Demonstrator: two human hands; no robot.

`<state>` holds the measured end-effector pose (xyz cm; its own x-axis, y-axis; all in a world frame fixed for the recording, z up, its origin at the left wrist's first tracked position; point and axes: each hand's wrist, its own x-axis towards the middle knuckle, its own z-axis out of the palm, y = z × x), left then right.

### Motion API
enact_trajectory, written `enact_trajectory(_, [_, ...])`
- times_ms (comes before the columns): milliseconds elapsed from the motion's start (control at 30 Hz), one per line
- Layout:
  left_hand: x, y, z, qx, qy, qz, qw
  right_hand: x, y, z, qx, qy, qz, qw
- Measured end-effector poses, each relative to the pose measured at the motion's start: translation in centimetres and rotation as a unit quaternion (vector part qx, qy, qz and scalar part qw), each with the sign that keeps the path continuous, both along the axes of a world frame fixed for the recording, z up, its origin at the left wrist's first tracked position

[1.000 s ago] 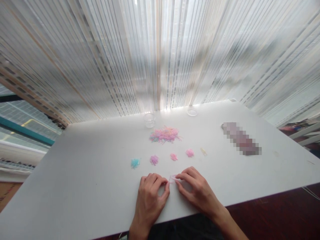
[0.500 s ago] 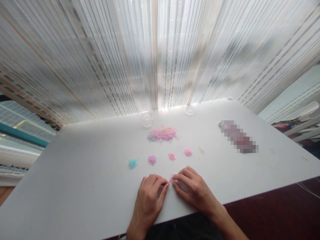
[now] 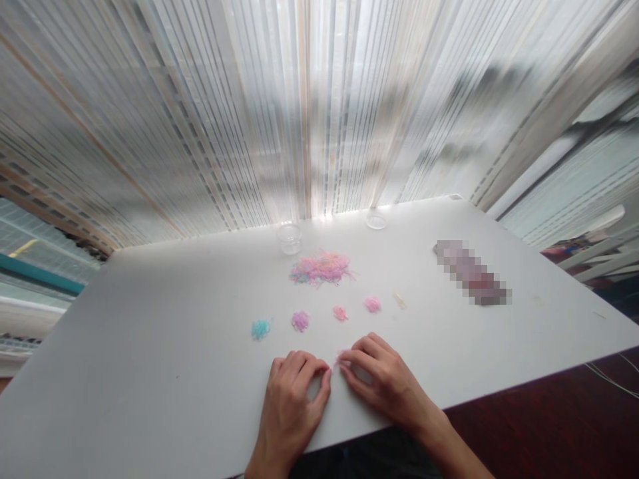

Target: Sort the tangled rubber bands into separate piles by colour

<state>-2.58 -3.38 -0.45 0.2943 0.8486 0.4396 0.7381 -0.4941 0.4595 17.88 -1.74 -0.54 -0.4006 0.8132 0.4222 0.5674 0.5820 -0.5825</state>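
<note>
My left hand (image 3: 298, 398) rests near the table's front edge, thumb and forefinger pinched on what looks like a thin pink rubber band (image 3: 333, 366). Just to its right, my right hand (image 3: 380, 374) holds a small tuft of pink rubber bands (image 3: 342, 355) between its fingertips. Beyond the hands lies a row of small heaps: blue bands (image 3: 260, 328), purple bands (image 3: 300, 320), coral bands (image 3: 340, 313), pink bands (image 3: 372, 304) and a few pale yellow bands (image 3: 400, 301). Behind them spreads a larger mixed pile (image 3: 322, 267). Single bands are too fine to make out clearly.
A clear round container (image 3: 289, 239) and a clear lid (image 3: 376, 220) stand at the back of the white table (image 3: 150, 319). A blurred-out oblong item (image 3: 472, 273) lies at the right. A striped curtain (image 3: 309, 120) hangs along the far edge.
My left hand has drawn slightly left, widening the gap between the hands, with a thin pink strand now showing there. The whole view has shifted a little.
</note>
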Motion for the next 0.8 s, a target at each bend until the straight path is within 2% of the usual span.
enact_trajectory(300, [-0.02, 0.27, 0.15, -0.004, -0.007, -0.023, 1.000, 0.03, 0.29, -0.06, 0.003, 0.004, -0.004, 1.000])
enact_trajectory(533, [-0.02, 0.22, -0.03, 0.039, -0.014, -0.017, 0.999, 0.00, 0.21, -0.34, 0.011, 0.000, -0.008, 1.000])
enact_trajectory(800, [-0.01, 0.01, -0.34, 0.042, -0.015, -0.009, 0.999, 0.12, 0.09, -0.54, 0.013, 0.000, -0.006, 1.000])
